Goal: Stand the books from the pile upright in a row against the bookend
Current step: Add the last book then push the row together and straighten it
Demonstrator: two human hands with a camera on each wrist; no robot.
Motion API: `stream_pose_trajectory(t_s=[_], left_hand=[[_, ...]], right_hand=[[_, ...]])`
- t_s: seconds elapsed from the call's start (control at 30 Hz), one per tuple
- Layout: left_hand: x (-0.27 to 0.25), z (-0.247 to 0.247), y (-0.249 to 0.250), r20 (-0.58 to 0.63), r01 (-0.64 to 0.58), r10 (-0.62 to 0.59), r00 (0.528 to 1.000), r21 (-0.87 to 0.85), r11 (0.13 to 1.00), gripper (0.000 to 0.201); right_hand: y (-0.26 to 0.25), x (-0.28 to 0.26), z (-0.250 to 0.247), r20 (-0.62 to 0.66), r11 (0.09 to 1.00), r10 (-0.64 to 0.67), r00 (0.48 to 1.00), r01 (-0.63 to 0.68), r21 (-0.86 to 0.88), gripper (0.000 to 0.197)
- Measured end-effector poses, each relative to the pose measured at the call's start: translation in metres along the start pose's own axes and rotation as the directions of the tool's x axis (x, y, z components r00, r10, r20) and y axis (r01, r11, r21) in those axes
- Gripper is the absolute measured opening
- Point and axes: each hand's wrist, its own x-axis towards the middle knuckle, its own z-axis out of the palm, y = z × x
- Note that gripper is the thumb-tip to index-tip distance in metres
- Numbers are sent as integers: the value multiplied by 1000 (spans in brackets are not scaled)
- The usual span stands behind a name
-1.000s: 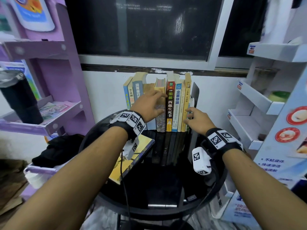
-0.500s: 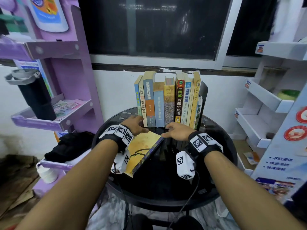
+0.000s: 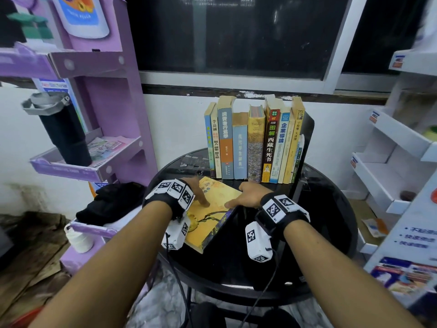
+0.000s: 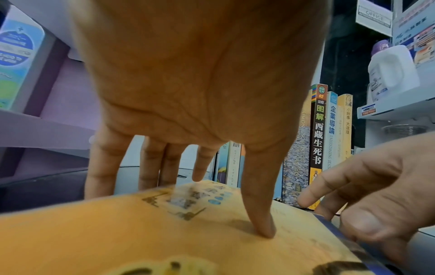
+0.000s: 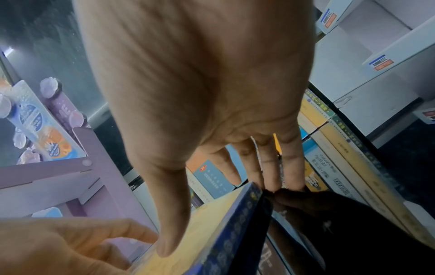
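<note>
A yellow book (image 3: 214, 210) with a blue spine lies flat at the front left of the round black table (image 3: 326, 223). My left hand (image 3: 198, 195) holds its left side. The thumb (image 4: 264, 229) presses on the cover and the fingers reach down past the far edge. My right hand (image 3: 234, 201) takes the spine side, with its thumb (image 5: 168, 243) on the cover and its fingertips (image 5: 273, 183) at the spine's far corner. Behind them, several books (image 3: 253, 145) stand upright in a row against the black bookend (image 3: 307, 133).
A purple shelf unit (image 3: 99, 147) carrying a black tumbler (image 3: 62, 131) stands at the left. Below it lies a black cloth (image 3: 113, 200). A white shelf unit (image 3: 390, 150) is at the right. A white wall and a dark window are close behind the row.
Both hands have come down from the upright row to the flat yellow book and taken its two sides. The row now stands on its own.
</note>
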Motion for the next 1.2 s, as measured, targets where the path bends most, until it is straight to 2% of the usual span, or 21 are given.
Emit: stream_pose_trajectory(t_s=[0.17, 0.27, 0.33, 0.4, 0.47, 0.53, 0.7, 0.83, 0.9, 1.03, 1.13, 1.2], left_hand=[[1, 2, 0, -15, 5, -5, 1000, 21, 1000, 97], [1, -1, -1, 3, -10, 10, 1000, 26, 1000, 94], [2, -1, -2, 34, -26, 26, 999, 26, 999, 79], [4, -1, -4, 56, -47, 46, 997, 19, 999, 65], [5, 0, -5, 81, -55, 55, 995, -7, 998, 64], [4, -1, -5, 90, -57, 60, 994, -35, 998, 56], [7, -2, -8, 100, -60, 77, 992, -163, 985, 62], [8, -4, -9, 84, -51, 79, 993, -295, 954, 69], [5, -5, -7, 53, -54, 80, 995, -379, 924, 76], [0, -9, 0, -9, -102, 118, 993, -566, 818, 56], [-2, -13, 9, -69, -150, 139, 988, -658, 738, 67], [-4, -14, 13, -108, -190, 163, 981, -733, 654, 68]], right_hand=[[2, 4, 7, -35, 997, 14, 999, -16, -69, 74], [0, 3, 7, -8, 999, 39, 999, -39, -28, 68], [1, 3, 6, 9, 998, 58, 998, -58, 32, 61], [3, 3, 5, 27, 993, 57, 998, -60, 104, 62], [6, 3, 3, 53, 981, 51, 997, -60, 186, 67], [7, 0, 1, 100, 955, 49, 994, -76, 287, 61], [10, -11, -6, 153, 868, 33, 988, -104, 486, 26], [16, -16, -16, 112, 824, 10, 994, -72, 562, 36], [19, -16, -23, 74, 811, -2, 997, -42, 583, 42], [25, -19, -35, -3, 767, -19, 1000, 17, 642, 51], [27, -22, -45, -65, 731, -45, 997, 77, 678, 56], [29, -26, -52, -108, 713, -63, 992, 120, 691, 58]])
